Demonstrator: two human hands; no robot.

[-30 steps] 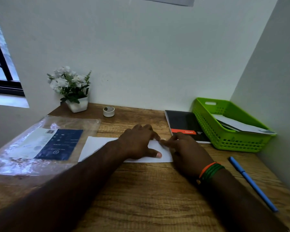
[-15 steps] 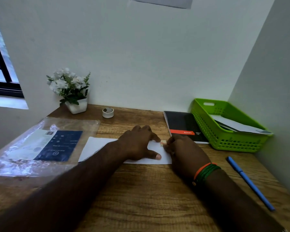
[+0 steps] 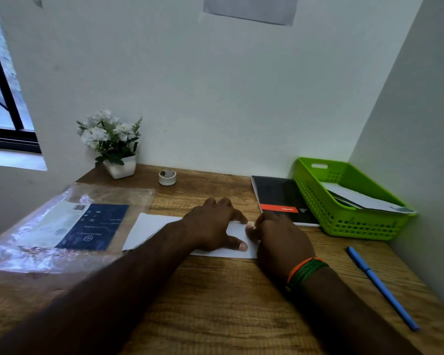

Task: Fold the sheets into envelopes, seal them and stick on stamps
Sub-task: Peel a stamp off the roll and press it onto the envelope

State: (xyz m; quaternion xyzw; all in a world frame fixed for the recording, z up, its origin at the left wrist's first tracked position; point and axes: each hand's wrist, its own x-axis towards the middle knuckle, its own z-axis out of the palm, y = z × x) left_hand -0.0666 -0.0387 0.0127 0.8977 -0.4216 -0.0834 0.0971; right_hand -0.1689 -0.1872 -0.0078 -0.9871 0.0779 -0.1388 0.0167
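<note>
One wooden desk (image 3: 215,303). One white envelope (image 3: 154,226) lies flat on it, long side running left to right. The left hand (image 3: 213,229) presses flat on it, fingers spread, gripping nothing. The right hand (image 3: 280,237) is curled at the envelope's right end, fingertips (image 3: 250,228) pinched there; what they hold is too small to tell.

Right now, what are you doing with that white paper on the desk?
A person is working on a white envelope lying flat on the wooden desk. The left hand presses it down, and the right hand pinches at its top right corner, probably fixing a stamp. More envelopes sit in the green basket. A blue pen lies unused nearby.
</note>
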